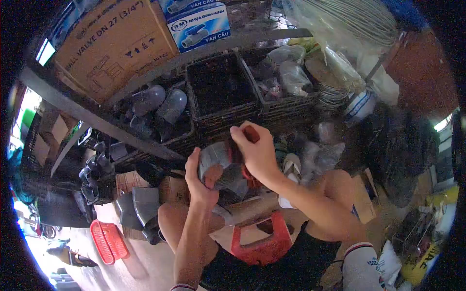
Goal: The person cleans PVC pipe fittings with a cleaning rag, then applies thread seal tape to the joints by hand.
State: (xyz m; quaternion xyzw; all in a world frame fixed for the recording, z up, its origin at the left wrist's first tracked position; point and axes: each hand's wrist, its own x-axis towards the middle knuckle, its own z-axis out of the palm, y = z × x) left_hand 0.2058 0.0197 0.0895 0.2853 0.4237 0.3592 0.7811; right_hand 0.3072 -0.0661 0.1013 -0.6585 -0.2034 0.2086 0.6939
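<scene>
In the middle of the head view, my left hand (198, 182) is wrapped round a grey plastic pipe fitting (213, 156), its round opening turned towards me. My right hand (258, 153) is closed on a dark red piece (251, 134), which looks like a rag, at the fitting's right side. More of the red shows below my right fingers. Blur and my fingers hide exactly what it is. Both hands are raised above my knees. A red plastic stool (262, 247) shows between my thighs.
Black crates (221, 92) stand in front, one holding large grey pipe fittings (172, 105). A metal shelf bar (104, 123) crosses at left, below a ball valve carton (114, 48). More grey elbows (145, 206) and a red basket (108, 242) sit at lower left.
</scene>
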